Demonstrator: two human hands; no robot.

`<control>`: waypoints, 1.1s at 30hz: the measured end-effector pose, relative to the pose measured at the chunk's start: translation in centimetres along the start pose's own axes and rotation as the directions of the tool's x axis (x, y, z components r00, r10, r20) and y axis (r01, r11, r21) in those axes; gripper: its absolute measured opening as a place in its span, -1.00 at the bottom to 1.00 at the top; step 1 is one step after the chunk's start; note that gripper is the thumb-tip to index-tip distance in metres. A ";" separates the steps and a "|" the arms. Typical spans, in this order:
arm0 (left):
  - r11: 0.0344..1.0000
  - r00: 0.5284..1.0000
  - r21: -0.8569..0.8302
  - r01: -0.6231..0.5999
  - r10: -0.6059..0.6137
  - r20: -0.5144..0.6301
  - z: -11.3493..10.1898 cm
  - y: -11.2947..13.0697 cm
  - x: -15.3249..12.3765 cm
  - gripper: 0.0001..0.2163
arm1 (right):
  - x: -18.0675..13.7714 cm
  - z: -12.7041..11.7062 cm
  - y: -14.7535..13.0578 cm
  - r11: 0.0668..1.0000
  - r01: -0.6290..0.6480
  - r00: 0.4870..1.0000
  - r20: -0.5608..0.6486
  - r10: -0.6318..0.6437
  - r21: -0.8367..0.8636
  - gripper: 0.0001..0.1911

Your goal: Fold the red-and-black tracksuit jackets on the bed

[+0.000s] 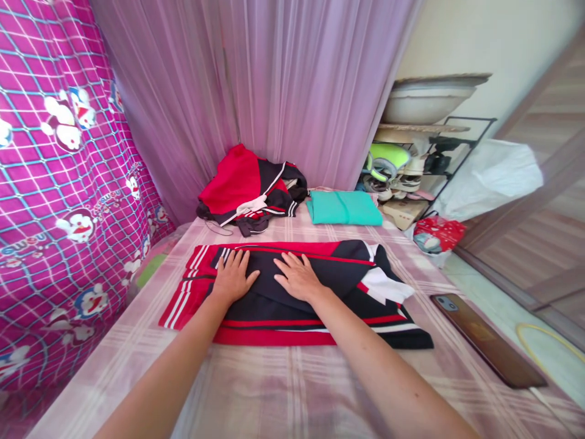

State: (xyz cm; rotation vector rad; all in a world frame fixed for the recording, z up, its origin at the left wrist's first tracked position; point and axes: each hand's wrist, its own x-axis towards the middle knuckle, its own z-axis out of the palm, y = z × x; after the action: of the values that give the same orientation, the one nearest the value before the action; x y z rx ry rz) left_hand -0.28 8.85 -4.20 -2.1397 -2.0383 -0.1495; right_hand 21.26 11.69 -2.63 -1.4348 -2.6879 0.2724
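A red and navy track jacket [283,292] with white stripes lies folded into a long flat shape on the bed. Its white collar part [387,286] shows at the right end, and a striped red hem at the left end. Flat on the navy sleeve, toward the left end, rests my left hand [233,277] with its fingers spread. My right hand [298,277] also lies flat on the navy cloth, near the middle, fingers apart. Neither hand grips anything.
Behind the jacket are a crumpled red and navy garment [242,183] and a folded turquoise cloth [345,208]. A phone [487,338] on a cable lies at the bed's right edge. Purple curtains [283,79] hang behind; a shoe rack [450,143] stands at the right.
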 end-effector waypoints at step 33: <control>1.000 0.999 0.012 0.022 -0.023 0.048 0.2 -0.1 0.4 -0.43 | -1.2 -0.7 16.4 0.798 -0.586 0.809 -0.156 0.567 -0.142 -0.36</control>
State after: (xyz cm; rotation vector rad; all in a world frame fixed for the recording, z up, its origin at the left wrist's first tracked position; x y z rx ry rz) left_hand -0.33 9.26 -4.28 -2.1346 -2.0847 -0.0902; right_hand 35.38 19.68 -5.11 -2.2385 -2.1604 -0.0281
